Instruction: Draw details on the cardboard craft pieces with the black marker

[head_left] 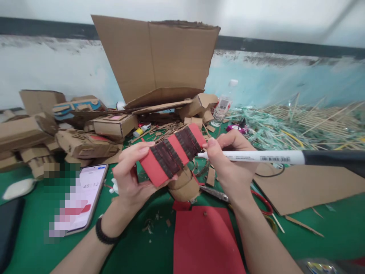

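L hand [129, 175]: fingers clamped on the red block [176, 142], held above the green desk [302, 247], mid-view. R hand [232, 171]: fingers closed round a white marker [265, 156], tip by the block's R end; contact's too blurry to call. Partway, I'd judge: dark bands [186, 145] w/ black edges done across the face, red btwn them & at both ends left bare. Desk: red sheet [205, 243] below, scissors [215, 193], phone [92, 190] to L, cardboard boxes [115, 125]. Behind: big cardboard panel [171, 57], clear bottle [221, 110], thin sticks [322, 118] far R, white/blue wall [270, 78].
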A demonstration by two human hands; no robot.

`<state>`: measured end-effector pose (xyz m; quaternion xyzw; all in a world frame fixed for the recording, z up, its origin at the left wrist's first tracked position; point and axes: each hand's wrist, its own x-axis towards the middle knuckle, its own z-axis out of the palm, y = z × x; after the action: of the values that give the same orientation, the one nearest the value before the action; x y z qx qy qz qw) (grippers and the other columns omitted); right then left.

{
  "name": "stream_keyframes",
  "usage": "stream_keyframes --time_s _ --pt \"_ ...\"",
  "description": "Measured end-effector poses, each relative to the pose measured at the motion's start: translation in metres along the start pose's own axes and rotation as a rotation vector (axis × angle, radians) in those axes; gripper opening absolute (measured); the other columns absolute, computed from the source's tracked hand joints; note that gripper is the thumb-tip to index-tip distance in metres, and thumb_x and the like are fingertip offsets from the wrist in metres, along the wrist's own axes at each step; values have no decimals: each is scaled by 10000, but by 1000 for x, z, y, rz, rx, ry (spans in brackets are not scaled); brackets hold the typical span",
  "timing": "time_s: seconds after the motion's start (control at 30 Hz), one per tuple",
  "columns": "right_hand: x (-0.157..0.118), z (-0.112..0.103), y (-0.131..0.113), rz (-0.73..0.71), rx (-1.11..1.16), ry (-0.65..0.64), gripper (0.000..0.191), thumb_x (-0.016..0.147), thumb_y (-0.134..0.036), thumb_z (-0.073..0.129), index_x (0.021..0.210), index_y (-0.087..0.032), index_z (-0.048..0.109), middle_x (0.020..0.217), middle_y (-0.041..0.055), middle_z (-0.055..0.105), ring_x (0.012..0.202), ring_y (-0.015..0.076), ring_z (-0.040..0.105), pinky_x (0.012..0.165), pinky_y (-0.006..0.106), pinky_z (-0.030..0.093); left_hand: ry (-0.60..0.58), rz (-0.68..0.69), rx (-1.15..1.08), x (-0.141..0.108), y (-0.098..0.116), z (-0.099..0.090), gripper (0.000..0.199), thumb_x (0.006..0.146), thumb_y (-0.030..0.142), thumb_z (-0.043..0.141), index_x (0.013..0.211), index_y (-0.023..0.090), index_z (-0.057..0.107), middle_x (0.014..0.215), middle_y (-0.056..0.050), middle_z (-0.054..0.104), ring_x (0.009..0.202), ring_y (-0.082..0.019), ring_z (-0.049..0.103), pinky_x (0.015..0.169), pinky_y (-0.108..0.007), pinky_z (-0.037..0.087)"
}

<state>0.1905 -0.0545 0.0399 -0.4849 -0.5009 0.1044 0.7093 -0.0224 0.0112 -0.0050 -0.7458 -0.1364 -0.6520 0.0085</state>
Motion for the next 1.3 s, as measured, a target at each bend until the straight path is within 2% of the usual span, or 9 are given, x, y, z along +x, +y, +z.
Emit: stream_keyframes --time_s 0.23,0.37,0.57,0.73,0.87,0.97,1.07,1.2,1.3 --pt "-1 -1 2 -16 -10 -23 326 887 -238 795 681 -240 542 557 -84 534 481 94 449 482 251 365 -17 -45 12 2 1 -1 895 710 560 1022 1483 347 623 1264 -70 745 1096 -317 789 857 -507 708" --pt "-1 1 2 -11 -4 -10 338 897 -255 775 673 -246 523 550 -76 527 511 109 487 507 258 399 -6 -51 0 2 2 -1 909 680 558 1037 1463 333 634 1246 -81 748 1092 -328 791 870 -520 706" --pt "-1 1 2 -8 15 -21 332 904 -259 773 683 -247 525 567 -73 541 509 106 473 501 263 378 3 -55 19 2 2 0 906 682 553 1036 1468 345 635 1239 -77 747 1077 -324 792 860 -514 699" --pt "-2 1 3 -27 23 -26 322 892 -246 788 685 -246 541 572 -75 543 527 111 497 530 268 411 12 -44 20 2 2 1 939 641 528 1063 1448 301 641 1229 -88 742 1074 -319 793 868 -487 693" --pt "-1 1 4 -15 46 -12 320 918 -234 756 699 -249 524 572 -77 530 540 121 520 552 276 432 5 -39 49 1 0 1 923 680 555 1036 1467 314 619 1238 -82 739 1078 -307 791 872 -479 695" --pt "-2 1 4 -34 40 -20 326 911 -235 770 693 -247 527 562 -80 519 515 113 485 516 267 395 10 3 65 0 -2 1 961 667 578 1036 1477 285 612 1238 -80 735 1071 -296 795 854 -458 694" --pt "-2 1 4 -36 30 -37 329 909 -237 781 696 -243 530 566 -84 515 490 98 441 482 257 345 12 -17 79 -1 -2 1 962 669 595 1028 1478 277 614 1231 -93 734 1070 -305 794 861 -470 692" --pt "-1 2 5 3 47 14 310 944 -261 735 718 -249 524 577 -78 531 529 121 540 519 262 407 16 -56 59 0 -1 1 945 656 619 1024 1463 339 619 1216 -83 738 1054 -314 794 855 -498 699" --pt "-1 2 6 -1 33 32 305 941 -279 738 724 -251 526 578 -74 539 573 144 607 536 268 427 11 -44 41 0 -1 1 983 629 587 1048 1472 309 626 1224 -97 745 1061 -328 796 864 -501 701"
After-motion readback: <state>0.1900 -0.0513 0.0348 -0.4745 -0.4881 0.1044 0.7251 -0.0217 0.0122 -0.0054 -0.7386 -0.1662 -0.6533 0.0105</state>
